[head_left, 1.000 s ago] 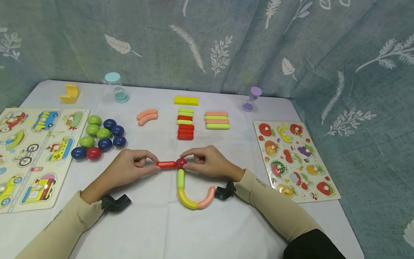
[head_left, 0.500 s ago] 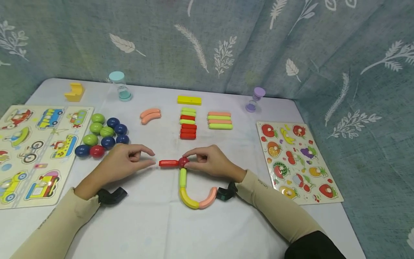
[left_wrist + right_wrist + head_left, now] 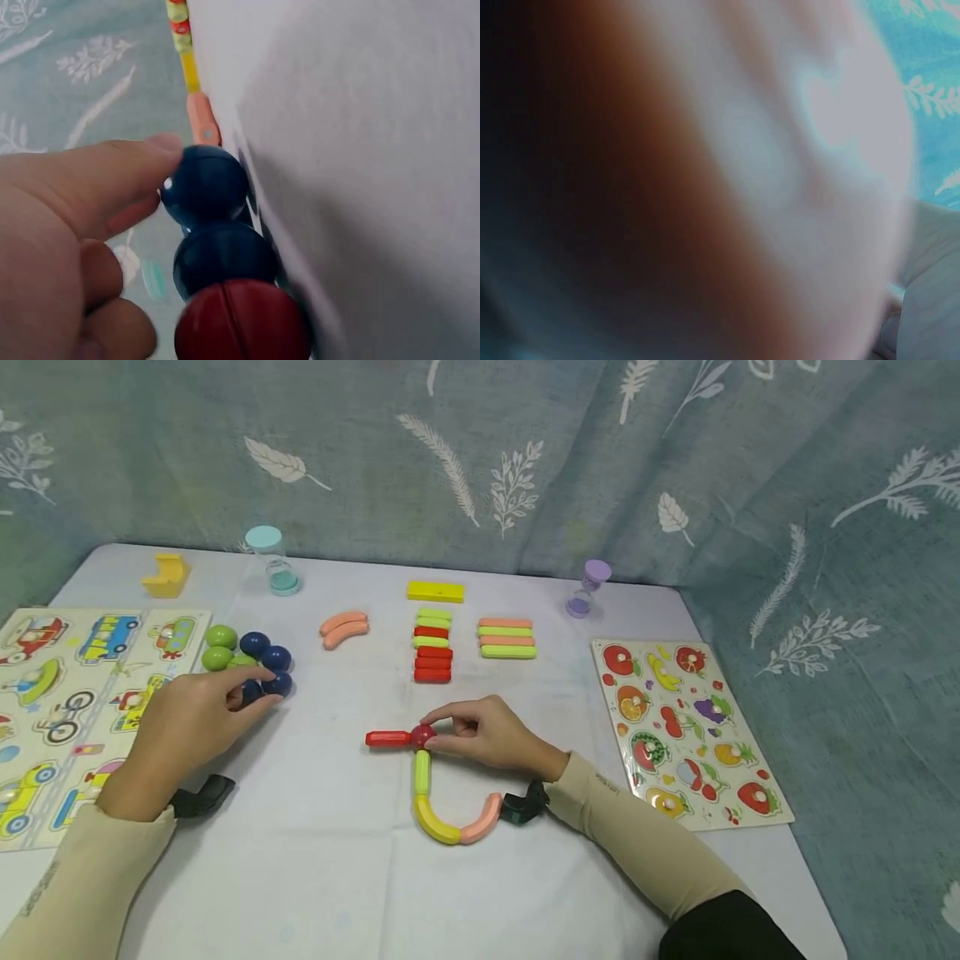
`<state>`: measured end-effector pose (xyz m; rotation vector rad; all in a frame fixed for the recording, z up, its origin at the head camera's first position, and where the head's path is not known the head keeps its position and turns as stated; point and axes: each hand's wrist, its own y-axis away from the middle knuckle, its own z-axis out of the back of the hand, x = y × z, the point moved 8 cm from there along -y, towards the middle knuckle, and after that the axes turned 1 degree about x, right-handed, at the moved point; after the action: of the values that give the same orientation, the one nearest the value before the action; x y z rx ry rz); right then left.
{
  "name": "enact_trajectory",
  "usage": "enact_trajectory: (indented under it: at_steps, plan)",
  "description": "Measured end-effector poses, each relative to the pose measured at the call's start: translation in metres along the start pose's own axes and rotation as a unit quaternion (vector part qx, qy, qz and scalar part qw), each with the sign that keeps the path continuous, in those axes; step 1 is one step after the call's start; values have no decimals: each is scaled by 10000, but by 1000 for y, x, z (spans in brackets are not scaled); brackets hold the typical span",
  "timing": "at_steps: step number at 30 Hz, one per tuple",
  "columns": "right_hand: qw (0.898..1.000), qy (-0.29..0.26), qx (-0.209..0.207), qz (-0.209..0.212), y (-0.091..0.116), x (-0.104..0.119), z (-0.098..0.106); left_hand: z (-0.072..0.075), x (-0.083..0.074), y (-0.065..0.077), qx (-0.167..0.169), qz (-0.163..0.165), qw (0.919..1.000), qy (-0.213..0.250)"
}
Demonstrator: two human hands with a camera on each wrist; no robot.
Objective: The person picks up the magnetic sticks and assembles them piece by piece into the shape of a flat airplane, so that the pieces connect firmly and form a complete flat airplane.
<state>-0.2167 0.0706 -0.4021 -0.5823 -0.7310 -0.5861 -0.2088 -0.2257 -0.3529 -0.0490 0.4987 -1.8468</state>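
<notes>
In the head view my left hand (image 3: 191, 722) has thumb and forefinger at either side of a blue ball (image 3: 280, 684), pinching it at the edge of a cluster. The left wrist view shows a fingertip against that blue ball (image 3: 206, 186), another blue ball and a red ball (image 3: 240, 322) lined up nearer the camera. My right hand (image 3: 487, 735) pinches a red ball (image 3: 422, 735) between thumb and forefinger. From it a red stick (image 3: 388, 739) points left and a green stick (image 3: 422, 772) points down to a yellow curved piece (image 3: 435, 821) and a pink curved piece (image 3: 482, 818). The right wrist view is mostly blurred hand.
Green balls (image 3: 220, 637) lie in the cluster beside a vehicle puzzle board (image 3: 82, 693). Behind are pink curved pieces (image 3: 344, 630), stacked red and green sticks (image 3: 432, 652), pink and green sticks (image 3: 507, 637) and two sand timers (image 3: 283, 578). A fruit puzzle board (image 3: 690, 735) lies right.
My left hand let go of the red stick, moved left to the ball cluster and closed its fingertips on a blue ball. The right hand stays on the red ball.
</notes>
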Motion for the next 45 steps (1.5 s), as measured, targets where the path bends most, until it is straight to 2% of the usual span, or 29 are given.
enact_trajectory:
  at_steps: [8,14,19,25,29,32,34,37,41,45]
  plan:
    - [10000,31,48,-34,-2,1,0,-2,7,1,-214,379,9990,-93]
    - [9999,95,80,24,1,-6,-1,-5,3,-4,-315,315,9987,-245]
    - [10000,50,67,33,1,-8,-1,-8,-2,-6,-142,236,9994,-219]
    - [10000,11,75,-40,0,-2,0,-5,-1,-5,51,374,9991,-188]
    - [9999,63,101,-1,0,-7,-1,-7,-2,-4,227,439,9984,-265]
    - [9999,67,97,0,0,-6,0,-6,-6,-4,186,380,9987,-277]
    - [9999,59,107,-5,0,-6,-1,-6,-12,-4,141,283,9993,-180]
    - [9999,41,119,-19,0,-5,-1,-7,-22,-1,259,147,9996,31]
    - [9999,-3,103,34,0,-3,-1,-16,-35,4,696,130,9966,420]
    - [9999,11,97,79,-1,-2,-2,-27,-41,11,1088,249,9889,980]
